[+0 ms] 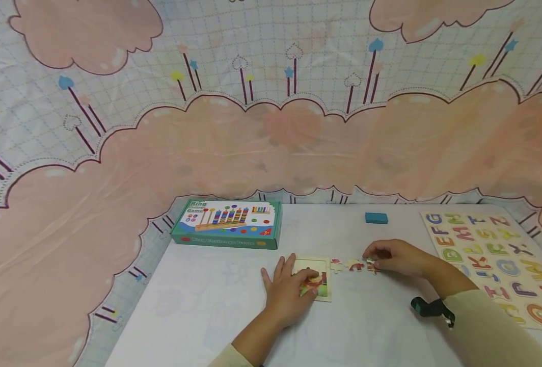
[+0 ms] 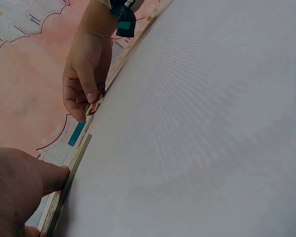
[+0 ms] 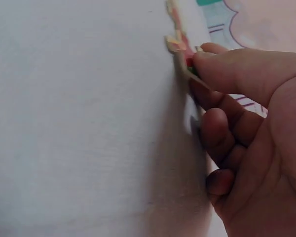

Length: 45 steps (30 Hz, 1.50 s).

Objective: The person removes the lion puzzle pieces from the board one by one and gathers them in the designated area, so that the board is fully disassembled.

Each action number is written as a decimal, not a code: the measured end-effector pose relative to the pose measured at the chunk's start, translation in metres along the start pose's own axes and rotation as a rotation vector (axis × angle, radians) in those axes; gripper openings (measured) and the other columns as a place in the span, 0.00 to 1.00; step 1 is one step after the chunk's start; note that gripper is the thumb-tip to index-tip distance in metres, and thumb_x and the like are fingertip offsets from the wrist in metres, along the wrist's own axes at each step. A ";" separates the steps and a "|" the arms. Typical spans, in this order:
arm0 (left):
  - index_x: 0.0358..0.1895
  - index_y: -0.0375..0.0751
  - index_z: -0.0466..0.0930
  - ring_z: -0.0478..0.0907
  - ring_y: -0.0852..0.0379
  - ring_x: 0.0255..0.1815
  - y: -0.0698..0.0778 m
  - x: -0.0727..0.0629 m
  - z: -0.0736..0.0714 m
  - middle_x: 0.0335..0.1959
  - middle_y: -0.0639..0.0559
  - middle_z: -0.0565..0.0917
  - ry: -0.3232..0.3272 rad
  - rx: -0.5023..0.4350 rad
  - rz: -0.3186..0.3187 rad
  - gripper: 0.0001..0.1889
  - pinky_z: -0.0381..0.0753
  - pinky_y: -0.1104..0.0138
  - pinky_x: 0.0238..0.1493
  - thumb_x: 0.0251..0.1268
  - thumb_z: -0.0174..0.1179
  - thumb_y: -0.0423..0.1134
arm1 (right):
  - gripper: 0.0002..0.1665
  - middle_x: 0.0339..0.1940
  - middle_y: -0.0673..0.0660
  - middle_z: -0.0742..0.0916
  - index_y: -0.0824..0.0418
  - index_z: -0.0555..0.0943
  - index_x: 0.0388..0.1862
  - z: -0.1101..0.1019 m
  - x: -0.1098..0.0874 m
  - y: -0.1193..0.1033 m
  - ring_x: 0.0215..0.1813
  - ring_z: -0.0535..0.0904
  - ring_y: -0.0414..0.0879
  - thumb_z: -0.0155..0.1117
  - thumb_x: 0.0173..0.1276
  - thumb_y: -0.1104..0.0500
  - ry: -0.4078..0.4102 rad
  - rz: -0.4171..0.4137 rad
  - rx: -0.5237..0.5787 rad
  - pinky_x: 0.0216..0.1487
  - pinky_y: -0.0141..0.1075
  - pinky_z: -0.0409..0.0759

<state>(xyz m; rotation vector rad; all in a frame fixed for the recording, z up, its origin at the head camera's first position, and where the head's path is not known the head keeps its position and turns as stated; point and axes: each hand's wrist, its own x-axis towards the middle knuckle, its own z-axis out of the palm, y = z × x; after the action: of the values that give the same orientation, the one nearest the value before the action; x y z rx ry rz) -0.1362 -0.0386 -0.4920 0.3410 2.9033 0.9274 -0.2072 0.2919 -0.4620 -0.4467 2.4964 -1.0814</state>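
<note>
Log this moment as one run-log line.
left hand: rests on puzzle tray | right hand: pinches puzzle piece | two loose pieces: on table, between hands | blue block: untouched

The puzzle pieces (image 1: 356,266) are cream with red, the block (image 1: 376,218) teal

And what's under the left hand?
Under the left hand is a puzzle tray. Some of its brown and green picture shows; the tray's left part is covered, so I can't tell what's there.
</note>
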 end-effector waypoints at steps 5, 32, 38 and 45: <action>0.60 0.65 0.87 0.47 0.34 0.87 -0.001 -0.001 0.001 0.85 0.42 0.61 0.002 -0.006 -0.003 0.17 0.25 0.23 0.73 0.71 0.69 0.49 | 0.14 0.54 0.51 0.86 0.52 0.87 0.55 0.004 -0.002 0.000 0.55 0.77 0.51 0.72 0.73 0.64 0.025 -0.044 -0.027 0.57 0.37 0.80; 0.61 0.62 0.88 0.48 0.33 0.87 -0.004 -0.003 -0.009 0.84 0.40 0.63 -0.017 -0.117 0.018 0.17 0.26 0.25 0.75 0.70 0.70 0.50 | 0.15 0.46 0.56 0.84 0.58 0.85 0.61 0.005 0.007 -0.021 0.44 0.79 0.53 0.67 0.78 0.61 -0.028 -0.055 0.112 0.42 0.38 0.84; 0.59 0.58 0.88 0.48 0.32 0.86 -0.009 -0.007 -0.015 0.83 0.39 0.63 -0.006 -0.175 -0.001 0.16 0.27 0.27 0.76 0.69 0.69 0.48 | 0.16 0.45 0.57 0.85 0.59 0.84 0.61 0.015 0.017 -0.040 0.39 0.79 0.54 0.67 0.78 0.61 -0.084 -0.076 0.121 0.33 0.38 0.83; 0.56 0.58 0.89 0.49 0.30 0.86 -0.015 -0.011 -0.022 0.81 0.37 0.66 0.028 -0.158 -0.040 0.14 0.26 0.24 0.75 0.69 0.68 0.46 | 0.13 0.43 0.55 0.86 0.55 0.86 0.59 0.026 0.030 -0.054 0.39 0.78 0.53 0.67 0.78 0.59 -0.095 -0.122 0.083 0.29 0.36 0.79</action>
<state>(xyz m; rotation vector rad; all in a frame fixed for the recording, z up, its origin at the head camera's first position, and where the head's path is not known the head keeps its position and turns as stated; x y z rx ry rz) -0.1311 -0.0651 -0.4825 0.2591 2.8265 1.1546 -0.2138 0.2276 -0.4451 -0.6176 2.3586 -1.1761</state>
